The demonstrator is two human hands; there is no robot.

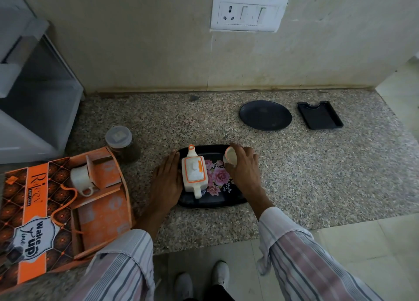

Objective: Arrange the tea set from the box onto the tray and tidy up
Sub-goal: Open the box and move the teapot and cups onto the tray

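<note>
A black tray [210, 202] with a pink flower print lies on the granite counter. A white teapot with orange trim [194, 172] stands on its left half. My left hand [166, 182] rests flat on the tray's left edge, beside the teapot. My right hand [243, 166] grips a small white cup [230, 156] tilted over the tray's far right corner. To the left, the open orange tea set box [68, 210] holds one more white cup [82, 180] in its upper compartment.
A lidded jar [122, 144] stands behind the box. A dark round plate [265, 115] and a small black rectangular tray [320, 115] lie at the back right. A grey appliance [34, 85] fills the left. The counter's front edge runs near my sleeves.
</note>
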